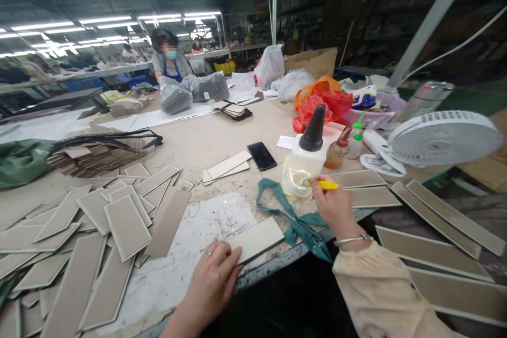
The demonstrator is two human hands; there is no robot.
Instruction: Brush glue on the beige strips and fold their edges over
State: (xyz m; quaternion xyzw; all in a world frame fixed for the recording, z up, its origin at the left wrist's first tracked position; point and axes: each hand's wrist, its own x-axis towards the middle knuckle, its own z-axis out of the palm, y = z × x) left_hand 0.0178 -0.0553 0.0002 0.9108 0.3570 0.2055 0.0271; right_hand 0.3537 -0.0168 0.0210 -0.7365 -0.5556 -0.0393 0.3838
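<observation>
My left hand [214, 274] presses down on the left end of a pale rectangular panel [257, 240] by the table's near edge, fingers curled and thumb on its surface. Between the fingers of my right hand [335, 206] is a yellow-handled brush [328, 185]. Its tip reaches into the opening of a white, glue-smeared pot [298, 181], so the bristles are hidden. Just behind that opening stands a white plastic bottle with a dark cone-shaped top [312, 129]. A teal cloth strap [283, 211] lies crumpled between the panel and the pot.
Many beige panels with pale edges [127, 224] are heaped at left; several more [447, 256] lie at right. A phone [262, 156], small bottles [336, 153], a white fan [443, 137] and a red plastic bag [320, 108] sit beyond. Across the table is a masked person [170, 63].
</observation>
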